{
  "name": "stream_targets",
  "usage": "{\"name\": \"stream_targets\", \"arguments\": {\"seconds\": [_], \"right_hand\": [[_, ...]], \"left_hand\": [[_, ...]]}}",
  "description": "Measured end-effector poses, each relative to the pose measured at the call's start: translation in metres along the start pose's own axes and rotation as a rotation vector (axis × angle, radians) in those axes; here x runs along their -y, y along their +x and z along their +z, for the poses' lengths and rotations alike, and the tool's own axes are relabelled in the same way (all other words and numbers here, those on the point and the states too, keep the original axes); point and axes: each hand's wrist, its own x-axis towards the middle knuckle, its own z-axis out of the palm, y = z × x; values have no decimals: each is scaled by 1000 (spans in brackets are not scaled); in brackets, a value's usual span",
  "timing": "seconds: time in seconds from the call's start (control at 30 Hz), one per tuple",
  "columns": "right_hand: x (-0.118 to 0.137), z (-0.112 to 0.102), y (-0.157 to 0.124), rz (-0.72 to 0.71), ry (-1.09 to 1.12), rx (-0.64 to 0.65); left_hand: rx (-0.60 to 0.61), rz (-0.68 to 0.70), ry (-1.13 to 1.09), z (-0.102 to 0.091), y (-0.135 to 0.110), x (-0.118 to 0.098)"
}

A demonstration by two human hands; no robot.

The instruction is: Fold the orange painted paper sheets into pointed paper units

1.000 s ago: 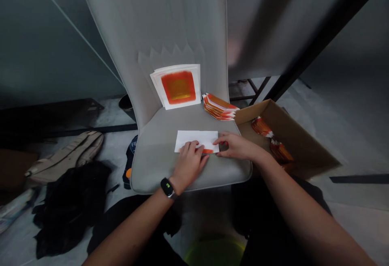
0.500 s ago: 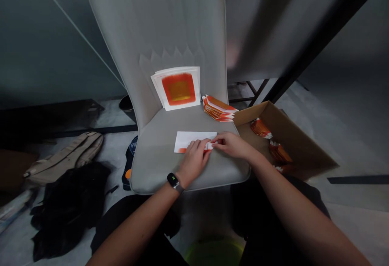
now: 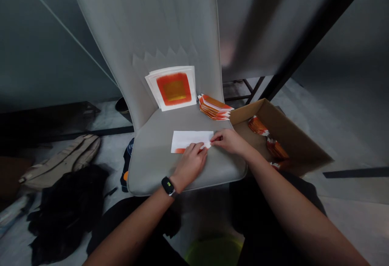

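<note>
While pinching white paper (image 3: 190, 140), right hand (image 3: 231, 142) nearly shut

Paper (image 3: 188, 139) on the chair seat (image 3: 152, 168), sheets (image 3: 174, 88) against the backrest (image 3: 136, 22) behind it, cardboard box (image 3: 282, 136) to the right.

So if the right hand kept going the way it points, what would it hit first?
The white paper on the chair seat: the right hand points left, and its fingertips are right at the paper's edge. They may already touch it; depth is hard to judge from here.
</note>
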Motion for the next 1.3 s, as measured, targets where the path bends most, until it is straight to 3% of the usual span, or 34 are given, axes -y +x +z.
{"name": "stream_targets", "arguments": {"seconds": [0.3, 0.63, 0.77, 0.87, 0.93, 1.03, 1.17, 1.3], "right_hand": [[1, 3, 4, 84, 56, 7], [1, -1, 9, 140, 21, -57], [13, 1, 3, 32, -90, -63], [38, 17, -7, -133, -256, -94], [55, 32, -14, -237, -297, -48], [73, 47, -19, -293, -350, -46], [79, 46, -17, -240, -372, -145], [76, 48, -13, -312, -407, -76]], "left_hand": [[106, 13, 61, -8, -2, -6], [83, 8, 18, -12, -16, 7], [63, -40, -9, -15, -32, 36], [55, -79, -6, -19, -45, 61], [41, -105, -9, -24, -53, 72], [11, -171, -21, -30, -59, 79], [-6, -220, -64, -34, -60, 81], [-5, -239, -118, -35, -58, 85]]}}
